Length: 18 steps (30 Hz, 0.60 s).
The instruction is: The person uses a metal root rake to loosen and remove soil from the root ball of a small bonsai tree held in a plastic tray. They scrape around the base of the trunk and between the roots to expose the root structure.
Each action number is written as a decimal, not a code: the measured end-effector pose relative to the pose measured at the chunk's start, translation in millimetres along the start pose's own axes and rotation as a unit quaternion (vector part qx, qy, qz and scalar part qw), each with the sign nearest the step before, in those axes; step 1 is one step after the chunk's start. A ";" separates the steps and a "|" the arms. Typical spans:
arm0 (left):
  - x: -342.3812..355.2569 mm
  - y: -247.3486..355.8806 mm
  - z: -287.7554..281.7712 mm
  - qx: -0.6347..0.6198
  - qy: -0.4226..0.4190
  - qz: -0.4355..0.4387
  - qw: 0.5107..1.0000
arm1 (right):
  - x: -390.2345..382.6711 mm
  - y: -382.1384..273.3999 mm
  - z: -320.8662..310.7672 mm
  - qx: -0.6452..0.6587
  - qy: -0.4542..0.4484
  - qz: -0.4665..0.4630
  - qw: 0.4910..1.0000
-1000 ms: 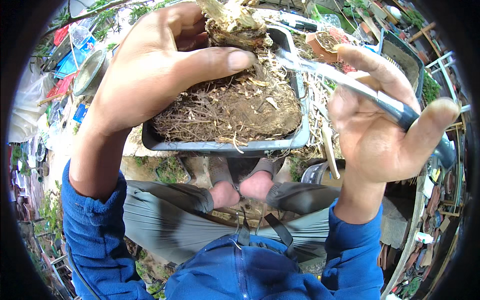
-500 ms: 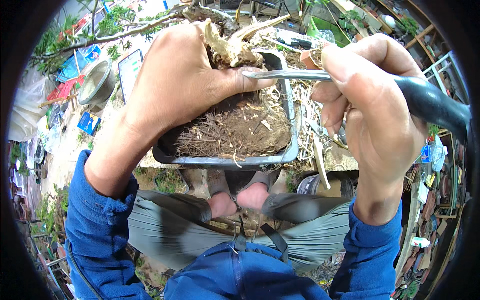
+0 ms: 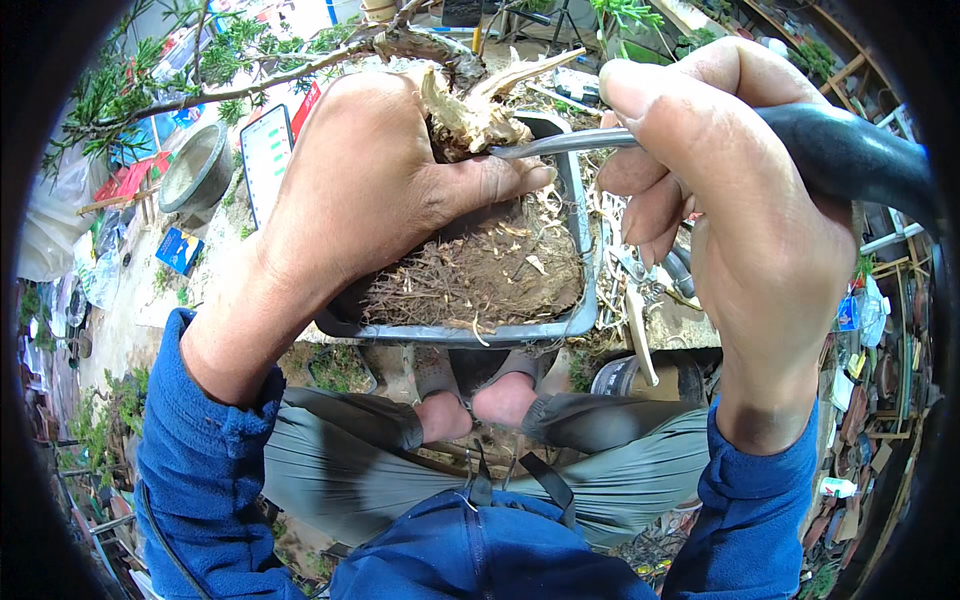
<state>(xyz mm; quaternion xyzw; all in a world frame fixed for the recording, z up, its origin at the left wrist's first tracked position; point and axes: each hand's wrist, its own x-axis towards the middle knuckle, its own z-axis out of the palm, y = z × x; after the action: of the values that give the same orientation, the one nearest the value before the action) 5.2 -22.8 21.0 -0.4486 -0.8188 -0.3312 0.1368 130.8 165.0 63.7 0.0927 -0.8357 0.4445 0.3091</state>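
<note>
My left hand [image 3: 350,185] is closed around the trunk base of a small juniper tree [image 3: 478,118], its thumb stretched across below the bare, pale, splintered wood. In my right hand [image 3: 760,220] is a carving tool with a thick black handle [image 3: 845,150] and a slim metal blade. The blade's tip touches or nearly touches the wood just above my left thumb. Under both hands stands a dark rectangular pot [image 3: 470,334] of brown soil and fine roots [image 3: 470,280]. My left fingers behind the trunk are hidden.
Juniper branches [image 3: 230,85] reach out to the upper left. A phone [image 3: 266,160], a grey bowl [image 3: 196,168] and a blue packet [image 3: 180,250] lie left of the pot. Wood shavings and a pale stick [image 3: 640,335] are at its right. A round tin [image 3: 620,378] sits below the table edge.
The blade tip has moved from over my left thumb up to the wood. My right hand has tilted slightly, and the tree with its branches has shifted a little.
</note>
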 end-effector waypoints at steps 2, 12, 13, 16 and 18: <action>-0.5 0.5 -0.9 0.006 -0.001 0.001 1.000 | 0.2 -1.3 0.6 0.006 0.002 0.011 1.000; -1.5 -1.6 0.3 -0.005 -0.010 0.025 1.000 | 4.4 -13.7 9.9 0.033 0.006 0.082 0.996; -1.6 -2.0 0.6 -0.016 -0.014 0.027 0.999 | 3.5 -15.1 12.2 0.046 0.012 0.085 0.995; -1.5 -2.6 1.0 -0.021 -0.005 0.059 0.998 | -4.2 -18.1 17.6 0.047 0.043 0.130 0.989; -2.2 -2.6 0.1 -0.003 -0.006 0.064 0.998 | -7.8 -10.6 22.3 0.057 0.050 0.067 0.995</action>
<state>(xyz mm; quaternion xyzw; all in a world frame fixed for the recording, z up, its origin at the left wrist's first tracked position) 4.3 -25.2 18.7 -0.5025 -0.7879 -0.3220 0.1517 131.7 140.0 57.0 0.0315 -0.7968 0.5151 0.3142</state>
